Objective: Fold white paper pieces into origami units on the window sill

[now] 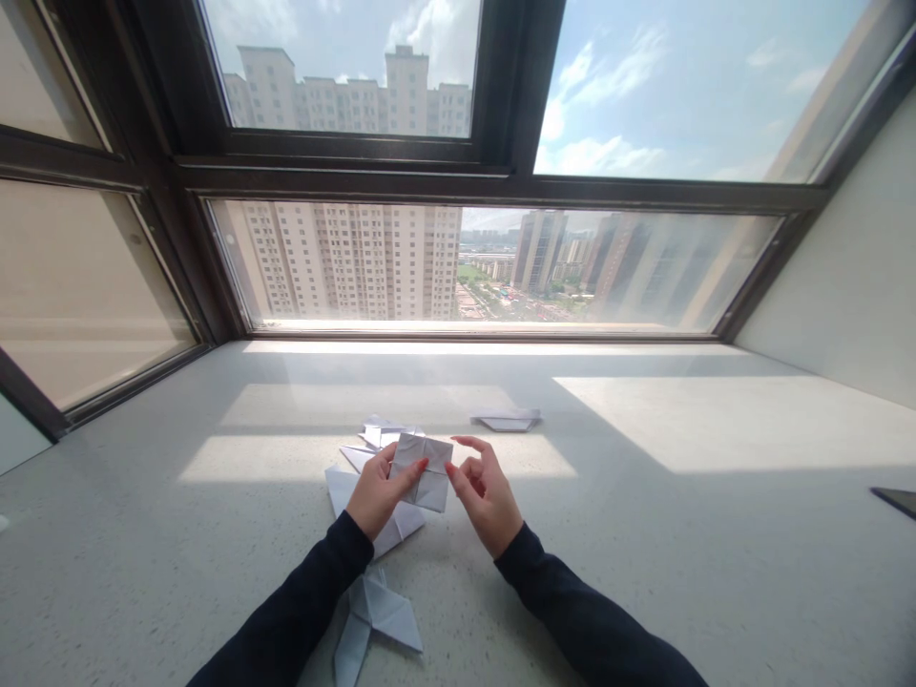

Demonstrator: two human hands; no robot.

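Observation:
A small folded square of white paper (432, 489) with crossing creases is held up above the sill. My left hand (379, 491) grips its left side, thumb pressed on the front face. At the right edge of the square is my right hand (488, 491), its thumb touching or very near the paper, with the index finger raised and apart from the thumb and the other fingers curled. Behind and below the left hand lie several folded white paper pieces (406, 523), partly hidden by it. Nearer to me rests a folded paper shape with pointed arms (390, 611).
A flat boat-like folded paper (507, 421) lies farther back on the pale speckled sill (644, 572). Dark window frames (501, 189) rise behind it, with a wall on the right. The corner of a dark flat object (896, 500) shows at the right edge.

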